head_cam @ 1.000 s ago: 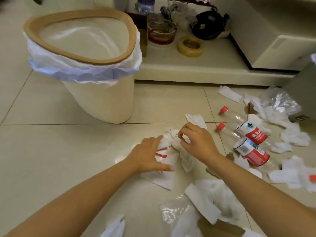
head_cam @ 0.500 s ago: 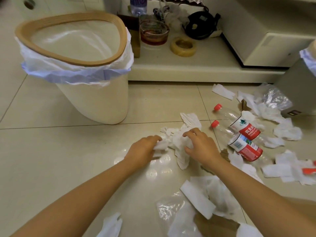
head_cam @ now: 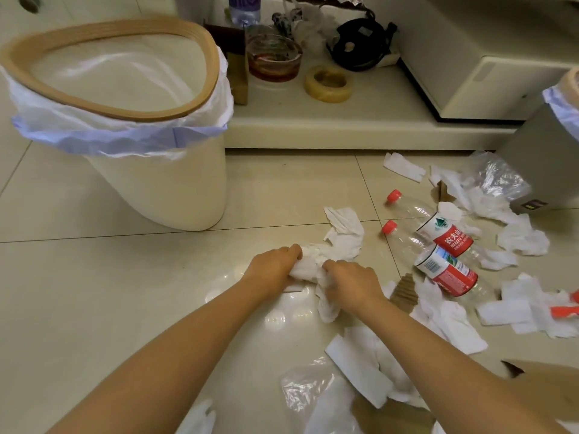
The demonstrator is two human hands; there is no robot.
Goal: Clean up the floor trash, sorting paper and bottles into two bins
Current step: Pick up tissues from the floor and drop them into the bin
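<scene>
On the tiled floor (head_cam: 94, 292), both hands bunch one wad of white tissue paper (head_cam: 316, 264): left hand (head_cam: 272, 270) grips its left end, right hand (head_cam: 352, 285) curls round the right. Cream bin (head_cam: 163, 189) stands behind-left; two red-capped bottles (head_cam: 438, 249) lie right.

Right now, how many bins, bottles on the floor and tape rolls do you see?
Bins: 2, cream and grey
Floor bottles: 2, upper and lower
Tape rolls: 1
Total: 5
</scene>
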